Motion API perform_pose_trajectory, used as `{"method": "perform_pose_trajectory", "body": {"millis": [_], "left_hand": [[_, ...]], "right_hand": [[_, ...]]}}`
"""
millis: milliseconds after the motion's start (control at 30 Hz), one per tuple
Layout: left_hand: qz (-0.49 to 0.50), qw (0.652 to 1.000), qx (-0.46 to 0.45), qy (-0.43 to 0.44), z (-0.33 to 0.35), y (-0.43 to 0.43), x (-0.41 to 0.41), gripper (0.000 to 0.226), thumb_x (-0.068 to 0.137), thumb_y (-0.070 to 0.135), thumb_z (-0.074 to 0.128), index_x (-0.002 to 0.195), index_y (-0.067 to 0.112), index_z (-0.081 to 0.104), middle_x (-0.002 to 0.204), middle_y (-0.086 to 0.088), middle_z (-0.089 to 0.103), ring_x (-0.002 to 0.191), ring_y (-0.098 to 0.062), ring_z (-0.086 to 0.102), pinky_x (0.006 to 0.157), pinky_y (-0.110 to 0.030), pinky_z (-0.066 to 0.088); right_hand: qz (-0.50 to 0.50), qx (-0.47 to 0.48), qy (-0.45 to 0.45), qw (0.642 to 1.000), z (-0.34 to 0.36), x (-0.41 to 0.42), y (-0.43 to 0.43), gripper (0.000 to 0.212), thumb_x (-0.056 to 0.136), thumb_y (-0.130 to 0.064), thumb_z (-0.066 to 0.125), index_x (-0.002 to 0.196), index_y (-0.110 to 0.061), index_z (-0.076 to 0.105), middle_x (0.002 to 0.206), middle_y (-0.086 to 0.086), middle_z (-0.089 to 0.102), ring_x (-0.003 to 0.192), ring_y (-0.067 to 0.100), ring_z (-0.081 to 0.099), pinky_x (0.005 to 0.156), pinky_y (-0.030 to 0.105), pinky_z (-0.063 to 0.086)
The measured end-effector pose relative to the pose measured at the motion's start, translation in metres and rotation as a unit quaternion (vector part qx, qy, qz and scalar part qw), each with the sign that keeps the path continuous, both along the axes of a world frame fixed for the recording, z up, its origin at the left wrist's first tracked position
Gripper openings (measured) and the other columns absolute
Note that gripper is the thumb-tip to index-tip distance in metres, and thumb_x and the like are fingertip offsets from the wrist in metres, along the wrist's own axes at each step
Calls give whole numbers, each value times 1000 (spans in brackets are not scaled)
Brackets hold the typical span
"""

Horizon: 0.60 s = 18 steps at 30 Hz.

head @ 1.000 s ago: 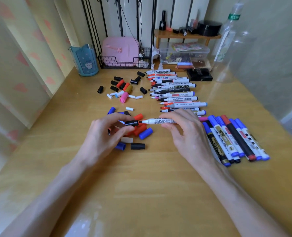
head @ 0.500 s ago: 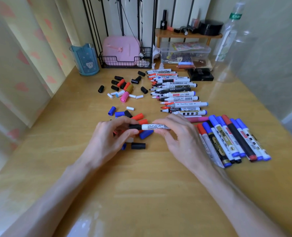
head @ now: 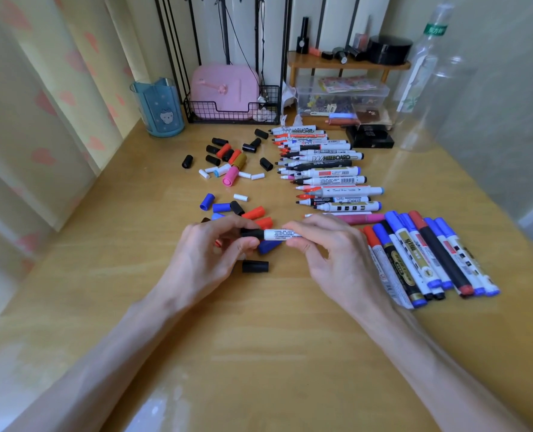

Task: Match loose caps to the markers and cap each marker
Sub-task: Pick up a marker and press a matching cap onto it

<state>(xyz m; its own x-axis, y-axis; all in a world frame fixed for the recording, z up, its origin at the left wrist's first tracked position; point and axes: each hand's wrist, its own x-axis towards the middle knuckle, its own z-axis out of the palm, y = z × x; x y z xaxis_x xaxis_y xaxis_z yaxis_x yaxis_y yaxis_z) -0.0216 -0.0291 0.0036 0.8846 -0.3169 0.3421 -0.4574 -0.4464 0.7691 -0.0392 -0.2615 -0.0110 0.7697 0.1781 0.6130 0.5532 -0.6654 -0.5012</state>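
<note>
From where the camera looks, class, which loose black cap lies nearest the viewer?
The black cap lying on its side between the left hand and right hand, on their near side. All other loose black caps sit beyond the hands, farther back.

Light wood table (head: 259,353), glossy, w/ glare near front edge. Left: pale yellow curtain (head: 40,126) w/ pink hearts, daylight thru it. Right: plain grey-green wall (head: 496,88). Back: black metal bars (head: 177,42), wire basket (head: 227,116), small wood shelf (head: 346,62) over clear plastic box (head: 343,96).
</note>
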Motion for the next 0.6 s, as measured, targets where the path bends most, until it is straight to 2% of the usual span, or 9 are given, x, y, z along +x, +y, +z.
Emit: {"method": "perform_pose_trajectory", "body": {"millis": [100,167,233,300,333,400,500,533,600], "left_hand": [[-20,992,106,-67,0,5,8,16,107,29,58,120,29,67,98,13,70,86,-5,69,76,-29,55],[-26,975,188,-116,0,9,14,24,109,37,44,124,27,60,103,10,63,91,-12,59,74,-35,52],[-18,974,198,-110,0,12,14,30,109,39,39,118,21,61,100,6,62,89,-17,56,72,-38,49],[-4,981,171,-93,0,18,14,31,108,38,37,103,19,61,86,6,58,76,-11,52,66,-35,42],[14,984,153,-86,0,25,17,31,108,38,37,96,20,60,79,8,55,70,-11,49,63,-35,38],[62,987,120,-83,4,44,29,30,109,37,45,99,17,65,76,4,57,68,-15,50,62,-36,40],[126,977,135,-110,9,68,42,12,101,23,67,110,18,71,95,2,65,81,-16,57,68,-29,42],[142,971,162,-107,6,72,44,12,98,21,70,110,20,71,98,3,64,84,-16,57,70,-28,42],[170,959,214,-80,-5,79,47,14,95,20,74,108,22,73,98,3,64,88,-21,57,73,-35,43]], "right_hand": [[-7,14,22,1000,2,2,1,20,96,-12,73,115,-12,78,97,-2,71,89,19,65,80,39,53],[-6,10,13,1000,4,5,3,20,95,-9,74,114,-10,79,97,-1,71,90,18,64,82,35,52],[1,0,-9,1000,6,4,6,23,93,0,74,114,-7,79,95,1,71,90,19,63,81,35,52],[-10,-8,-38,999,8,4,4,32,88,11,71,114,-6,79,96,3,71,90,23,62,81,36,55],[-27,-3,-55,998,9,5,-1,36,86,15,69,114,-6,79,98,4,71,92,24,63,84,33,56],[-77,15,-83,994,12,9,-15,35,85,15,71,113,-6,79,100,5,73,94,23,64,90,21,52],[-104,11,-64,992,11,11,-23,31,86,9,77,112,-7,79,99,2,73,96,14,63,94,11,43],[-101,7,-56,993,10,11,-21,30,87,7,77,113,-7,79,99,2,73,97,15,64,94,13,45],[-94,-2,-44,995,9,11,-17,27,89,3,77,114,-9,79,99,1,73,97,21,66,92,27,52]]}}
